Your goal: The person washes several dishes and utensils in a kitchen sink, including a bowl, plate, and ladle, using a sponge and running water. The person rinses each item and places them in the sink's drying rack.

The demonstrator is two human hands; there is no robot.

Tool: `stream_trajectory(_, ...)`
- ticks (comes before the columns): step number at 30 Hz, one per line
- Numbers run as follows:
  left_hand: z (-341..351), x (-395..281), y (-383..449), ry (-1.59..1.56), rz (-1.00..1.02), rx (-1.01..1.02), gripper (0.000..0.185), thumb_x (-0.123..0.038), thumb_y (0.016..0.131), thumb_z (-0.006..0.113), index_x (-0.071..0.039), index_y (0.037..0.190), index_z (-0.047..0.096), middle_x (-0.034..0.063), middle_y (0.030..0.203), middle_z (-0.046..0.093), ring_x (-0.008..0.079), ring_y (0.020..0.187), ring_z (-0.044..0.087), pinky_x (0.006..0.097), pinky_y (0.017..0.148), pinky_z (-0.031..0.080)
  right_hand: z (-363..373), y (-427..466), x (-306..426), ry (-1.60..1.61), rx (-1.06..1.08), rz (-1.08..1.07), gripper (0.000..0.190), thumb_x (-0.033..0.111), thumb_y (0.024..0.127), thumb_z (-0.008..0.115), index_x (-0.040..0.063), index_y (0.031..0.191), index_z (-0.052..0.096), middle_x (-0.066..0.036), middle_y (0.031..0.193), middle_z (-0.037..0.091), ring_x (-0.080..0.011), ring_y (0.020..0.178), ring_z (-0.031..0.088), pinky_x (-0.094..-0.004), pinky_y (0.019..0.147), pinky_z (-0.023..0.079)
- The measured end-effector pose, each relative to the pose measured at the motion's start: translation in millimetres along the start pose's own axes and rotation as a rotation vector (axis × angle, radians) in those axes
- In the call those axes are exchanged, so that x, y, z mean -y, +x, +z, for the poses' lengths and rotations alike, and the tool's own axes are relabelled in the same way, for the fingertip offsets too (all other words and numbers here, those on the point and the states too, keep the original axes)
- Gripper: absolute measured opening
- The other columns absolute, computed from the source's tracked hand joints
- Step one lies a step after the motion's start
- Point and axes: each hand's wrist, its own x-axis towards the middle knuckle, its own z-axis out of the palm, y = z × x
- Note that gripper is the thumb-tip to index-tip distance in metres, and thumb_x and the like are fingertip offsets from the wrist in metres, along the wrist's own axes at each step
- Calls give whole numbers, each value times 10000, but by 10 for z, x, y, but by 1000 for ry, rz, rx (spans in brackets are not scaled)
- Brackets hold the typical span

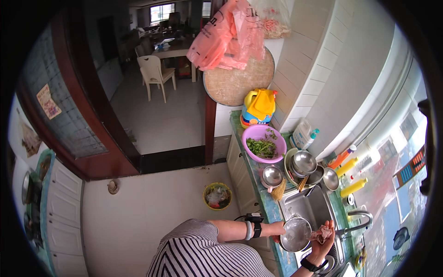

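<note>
My left hand (276, 230) grips the rim of a round stainless steel bowl (295, 234) held over the sink. Something clear and shiny shows inside it; I cannot tell whether it is water or plastic film. Beyond the bowl, my right hand (322, 245) holds a piece of raw meat (324, 234) on the palm and fingers. The meat is close to the bowl's edge. Beneath both hands lies the double stainless steel sink (313, 204), partly hidden by the bowl. The curved faucet (361, 221) stands just past my right hand.
A purple basin (282, 157) of leafy greens sits on the green counter. Nearer are stacked metal bowls (304, 162), a pink-handled pot (272, 176) and a loofah or scrubber (279, 189). Yellow bottles (353, 188) line the window ledge. A lined waste bin (217, 196) stands on the floor.
</note>
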Motion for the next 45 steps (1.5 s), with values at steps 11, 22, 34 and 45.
stream_trajectory(11, 754, 97, 959, -87, 3, -145, 313, -72, 793, 508, 48, 1049, 642, 141, 759, 683, 202, 526, 647, 313, 453, 560, -2576, 1451, 1634, -13, -339, -187, 340, 175, 923, 400, 176, 590, 333, 43, 515, 310, -81, 392, 258, -215, 366, 205)
stream_trajectory(22, 867, 107, 1372, -208, 73, -89, 192, -121, 780, 555, 55, 825, 618, 134, 725, 656, 221, 598, 653, 335, 566, 567, -4040, 2536, 2037, -819, -110, 35, 273, 242, 896, 513, 41, 717, 562, -33, 575, 509, -170, 436, 393, -513, 565, 471)
stream_trajectory(34, 929, -338, 2216, -68, 289, -15, 109, -81, 781, 618, 21, 799, 587, 91, 697, 617, 186, 585, 581, 338, 555, 526, -3858, 2580, 2005, -2152, 30, -60, 233, 263, 868, 576, 40, 810, 610, -65, 697, 583, -177, 569, 484, -446, 623, 483)
stream_trajectory(45, 1084, -244, 2888, 523, 666, 105, 114, -55, 797, 669, -4, 771, 571, 90, 694, 597, 174, 611, 525, 345, 570, 488, -4101, 2478, 2106, -2375, 24, -26, 250, 283, 842, 633, 40, 894, 654, -95, 808, 650, -184, 691, 567, -385, 676, 494)
